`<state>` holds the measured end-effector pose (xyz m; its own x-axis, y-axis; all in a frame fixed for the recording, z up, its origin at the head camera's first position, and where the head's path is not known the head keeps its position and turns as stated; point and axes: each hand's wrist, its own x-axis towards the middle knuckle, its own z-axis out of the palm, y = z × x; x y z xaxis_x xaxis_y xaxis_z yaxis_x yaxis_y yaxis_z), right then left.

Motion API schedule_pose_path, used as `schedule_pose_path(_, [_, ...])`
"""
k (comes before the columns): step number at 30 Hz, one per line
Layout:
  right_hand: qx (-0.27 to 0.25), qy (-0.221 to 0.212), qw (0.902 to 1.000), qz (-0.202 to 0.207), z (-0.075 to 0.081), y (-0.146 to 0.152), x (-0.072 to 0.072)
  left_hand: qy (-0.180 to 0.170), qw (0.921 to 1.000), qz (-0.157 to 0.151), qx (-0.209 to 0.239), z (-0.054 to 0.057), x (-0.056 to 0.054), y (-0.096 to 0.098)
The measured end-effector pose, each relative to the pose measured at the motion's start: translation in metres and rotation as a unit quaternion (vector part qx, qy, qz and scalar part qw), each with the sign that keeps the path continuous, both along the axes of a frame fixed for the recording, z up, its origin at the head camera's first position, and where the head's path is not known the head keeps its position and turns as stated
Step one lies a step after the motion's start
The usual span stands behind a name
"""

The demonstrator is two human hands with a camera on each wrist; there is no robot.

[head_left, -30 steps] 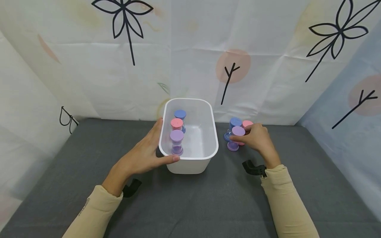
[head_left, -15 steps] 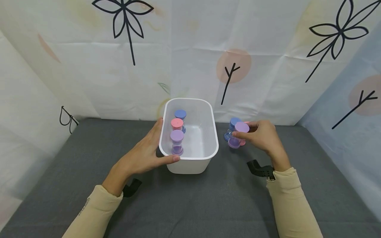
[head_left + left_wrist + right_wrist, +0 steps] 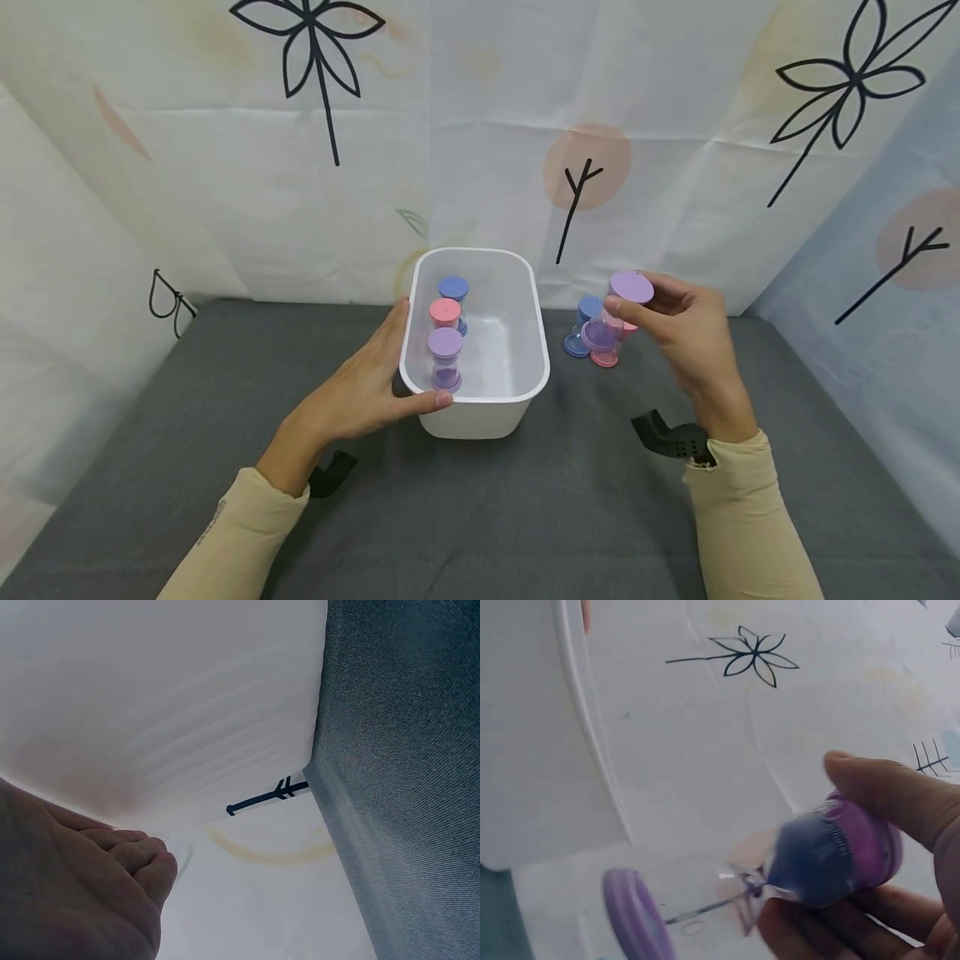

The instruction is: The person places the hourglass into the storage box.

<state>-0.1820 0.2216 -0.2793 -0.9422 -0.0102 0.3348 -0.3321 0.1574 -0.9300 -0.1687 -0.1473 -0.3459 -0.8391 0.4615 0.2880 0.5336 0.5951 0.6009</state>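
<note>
My right hand (image 3: 690, 333) pinches a sand timer with purple caps (image 3: 632, 287) between thumb and fingers. It is tilted, and in the right wrist view the purple sand timer (image 3: 810, 859) shows clear bulbs, with dark-looking sand at the gripped end. Behind and below it, a blue sand timer (image 3: 590, 307) and a partly hidden pink sand timer (image 3: 604, 359) stand on the cloth. My left hand (image 3: 360, 396) rests against the white bin (image 3: 476, 419), fingers straight along its left side, thumb on the front rim. Inside, a blue timer (image 3: 453, 288), pink timer (image 3: 445, 313) and purple timer (image 3: 446, 342) stand along the left wall.
A dark grey cloth (image 3: 480, 517) covers the table. Close behind the bin hangs a pale patterned curtain (image 3: 487, 183), with side panels to the left and right. Black straps (image 3: 671, 437) circle both wrists.
My right hand has lifted the purple sand timer up and to the right, away from the blue and pink ones, tilting it. My left hand and the bin have stayed put.
</note>
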Motion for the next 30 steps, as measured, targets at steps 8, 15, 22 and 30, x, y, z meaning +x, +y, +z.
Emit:
schedule_pose_path(8, [-0.136, 0.067, 0.9838, 0.095, 0.002, -0.011, 0.002, 0.003, 1.0, -0.003, 0.002, -0.001, 0.0, -0.001])
schedule_pose_path(15, [-0.156, 0.106, 0.9745, 0.122, 0.006, -0.036, 0.012, 0.005, 1.0, -0.006, 0.004, -0.001, -0.001, -0.001])
schedule_pose_path(22, [-0.122, 0.119, 0.9769, 0.128, 0.007, -0.057, 0.025, -0.002, 1.0, -0.003, -0.001, -0.002, -0.002, 0.0])
schedule_pose_path(30, [-0.007, 0.066, 0.9847, 0.161, -0.008, -0.084, 0.016, -0.007, 1.0, -0.004, 0.002, -0.001, -0.002, -0.001])
